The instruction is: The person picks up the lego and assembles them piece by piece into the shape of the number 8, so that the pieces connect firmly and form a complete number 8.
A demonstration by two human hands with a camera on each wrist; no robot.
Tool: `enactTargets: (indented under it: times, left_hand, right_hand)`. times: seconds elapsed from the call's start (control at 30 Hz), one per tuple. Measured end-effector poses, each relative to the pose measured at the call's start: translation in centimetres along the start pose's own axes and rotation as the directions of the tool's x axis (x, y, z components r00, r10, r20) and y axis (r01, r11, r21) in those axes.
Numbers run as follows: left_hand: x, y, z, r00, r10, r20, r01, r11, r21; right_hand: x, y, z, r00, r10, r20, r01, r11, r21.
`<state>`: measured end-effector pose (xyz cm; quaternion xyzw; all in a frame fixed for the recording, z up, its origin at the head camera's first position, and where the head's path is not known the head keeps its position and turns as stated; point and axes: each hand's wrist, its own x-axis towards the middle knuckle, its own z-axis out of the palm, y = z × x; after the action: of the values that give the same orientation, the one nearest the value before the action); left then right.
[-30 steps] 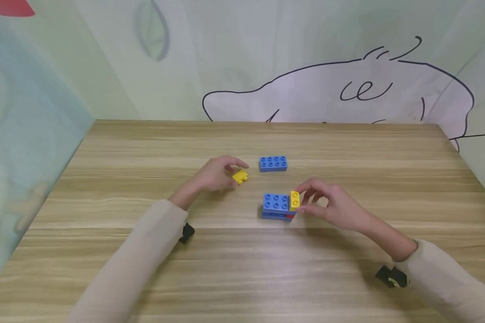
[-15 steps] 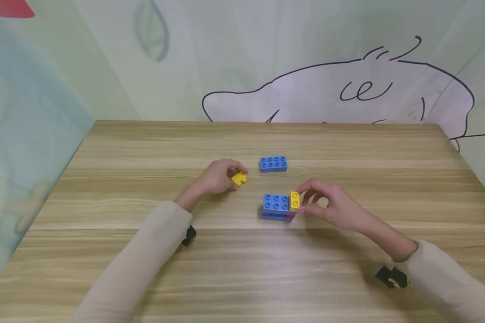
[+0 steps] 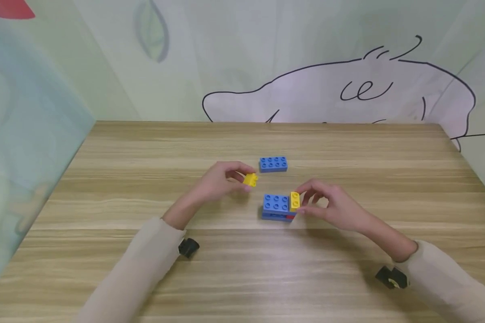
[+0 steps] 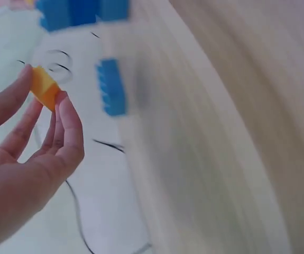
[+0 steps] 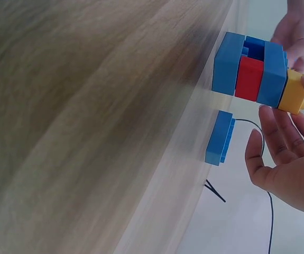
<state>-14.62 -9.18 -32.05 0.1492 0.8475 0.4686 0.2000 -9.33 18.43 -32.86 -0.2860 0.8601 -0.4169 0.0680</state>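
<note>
My left hand (image 3: 220, 181) pinches a small yellow toy brick (image 3: 250, 180) between thumb and fingertips, left of a block stack; in the left wrist view that brick (image 4: 45, 88) is held off the table. The stack has a blue brick on top (image 3: 275, 203), another blue at the bottom (image 5: 227, 66) and a red brick (image 5: 249, 78) between them at the right end. On its top right end sits a second yellow brick (image 3: 294, 202). Thumb and fingers of my right hand (image 3: 335, 207) pinch this yellow brick from the right.
A loose blue eight-stud brick (image 3: 273, 164) lies behind the stack on the wooden table (image 3: 242, 273). Beyond the far edge stands a wall (image 3: 242, 49) with line drawings. Dark devices sit at both sleeve cuffs.
The left hand has moved right and slightly nearer, bringing its yellow brick closer to the stack and turning the studs rightward. The right hand and the stack have stayed in place.
</note>
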Motion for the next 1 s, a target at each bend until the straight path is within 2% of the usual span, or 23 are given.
enactTargets:
  times: [0.13,0.27,0.43,0.57,1.0]
  left_hand:
    - [-1.4,1.5,1.1,0.998,0.056,0.009,-0.055,0.994,-0.095]
    - [-2.2,2.1,2.6,0.997,0.071,0.004,-0.070,0.987,-0.142]
    - [-2.5,1.8,3.8,0.994,0.105,-0.035,-0.108,0.986,-0.127]
    - [-2.5,1.6,4.2,0.991,0.119,-0.067,-0.125,0.988,-0.093]
    - [-2.5,1.2,4.4,0.985,0.167,-0.049,-0.170,0.982,-0.085]
  right_hand:
    - [0.0,0.0,0.0,1.000,-0.003,-0.001,0.003,1.000,-0.003]
    - [0.0,-0.2,0.0,1.000,-0.008,-0.002,0.008,1.000,-0.007]
    - [0.0,-0.2,0.0,1.000,-0.010,0.002,0.010,1.000,-0.006]
    - [0.1,-0.1,0.1,1.000,-0.004,0.006,0.004,1.000,-0.004]
    - [0.1,-0.2,0.0,1.000,0.005,0.004,-0.005,1.000,0.000]
